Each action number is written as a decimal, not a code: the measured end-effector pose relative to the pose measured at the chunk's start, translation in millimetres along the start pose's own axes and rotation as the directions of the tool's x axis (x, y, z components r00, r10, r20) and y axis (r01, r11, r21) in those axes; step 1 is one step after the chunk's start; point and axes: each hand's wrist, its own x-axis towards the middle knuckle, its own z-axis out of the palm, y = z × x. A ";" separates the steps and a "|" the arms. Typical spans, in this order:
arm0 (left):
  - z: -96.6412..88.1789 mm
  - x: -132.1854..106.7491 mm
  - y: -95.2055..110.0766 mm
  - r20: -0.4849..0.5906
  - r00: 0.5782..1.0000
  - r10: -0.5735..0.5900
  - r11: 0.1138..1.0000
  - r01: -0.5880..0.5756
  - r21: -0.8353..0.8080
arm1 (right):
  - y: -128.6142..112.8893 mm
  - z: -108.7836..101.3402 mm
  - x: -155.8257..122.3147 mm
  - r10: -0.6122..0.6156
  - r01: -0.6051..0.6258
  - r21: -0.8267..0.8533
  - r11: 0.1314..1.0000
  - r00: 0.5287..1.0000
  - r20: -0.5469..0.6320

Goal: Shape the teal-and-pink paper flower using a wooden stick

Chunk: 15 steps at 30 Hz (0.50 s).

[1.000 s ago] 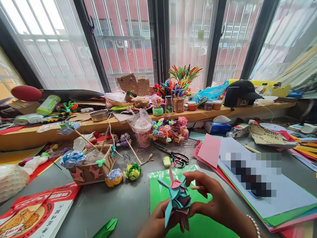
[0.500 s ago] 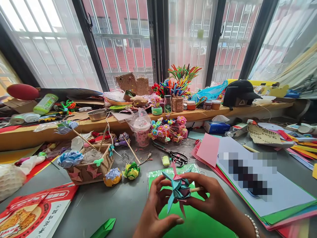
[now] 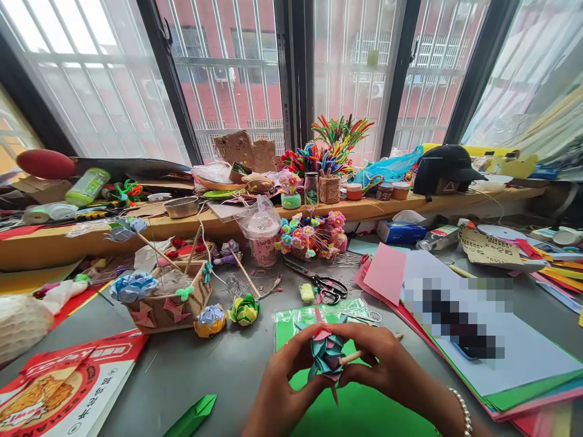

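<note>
Both hands hold a folded paper flower (image 3: 326, 352) in teal and pink, with a pale wooden stick (image 3: 353, 357) at its right side. My left hand (image 3: 289, 373) is closed round the flower's left side, fingers on top and thumb below. On the other side, my right hand (image 3: 385, 364) presses the flower's right edge with fingertips above and thumb beneath; the stick passes by its fingers. Beneath the hands lies a green sheet (image 3: 364, 406). A folded green paper piece (image 3: 194, 416) rests on the table to the left.
Black-handled scissors (image 3: 325, 285) lie beyond the hands, near a yellow block (image 3: 306, 294). To the left are a cardboard box (image 3: 170, 306) and two paper flowers, one yellow-green (image 3: 244, 310). Stacked coloured paper (image 3: 460, 303) is on the right. A lidded cup (image 3: 264, 243) stands behind.
The flower has turned in my hands, and its spread points are now gathered in. My left thumb has come up against it. The stick shows more to the right.
</note>
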 end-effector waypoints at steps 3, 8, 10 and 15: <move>-0.2 -0.6 -1.6 -0.017 1.000 0.025 1.000 -0.025 0.015 | 2.3 1.1 -0.3 -0.037 0.037 -0.013 0.999 0.999 -0.021; 3.5 -2.5 2.4 -0.074 0.996 0.055 0.998 -0.055 0.002 | 4.1 5.8 -0.4 -0.111 0.105 -0.055 0.993 0.985 -0.130; 3.2 -2.2 3.5 -0.069 0.996 0.057 0.998 -0.058 -0.005 | 3.9 7.4 0.4 -0.159 0.148 -0.076 0.986 0.972 -0.171; -0.8 0.2 1.8 -0.009 0.999 0.052 0.998 -0.052 -0.023 | 2.6 8.9 2.0 -0.216 0.191 -0.129 0.973 0.949 -0.228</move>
